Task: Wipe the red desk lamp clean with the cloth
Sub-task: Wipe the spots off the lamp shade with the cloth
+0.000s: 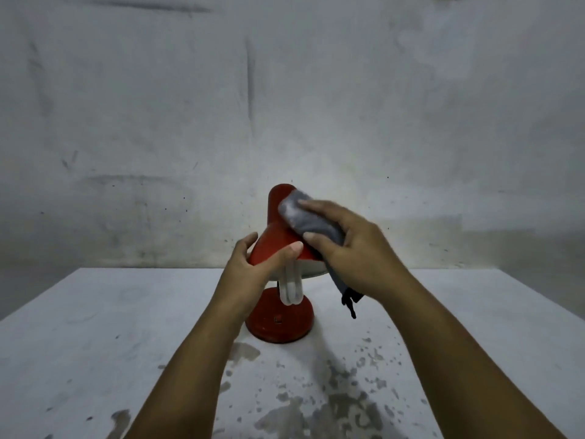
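We see grey blotches on the white worktop (95, 327) nearest us. Beyond them the red desk lamp (280, 320) stands at mid-worktop. Left of its shade, our left hand (253, 267) grips the rim (thumb on top). Right of the shade, our right hand (354, 251) clutches the grey cloth (311, 221), pressing it against the lamp's upper cone.

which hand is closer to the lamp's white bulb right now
Left. The left hand grips the red shade's rim, its thumb just above the bulb. The right hand presses the grey cloth higher on the shade.
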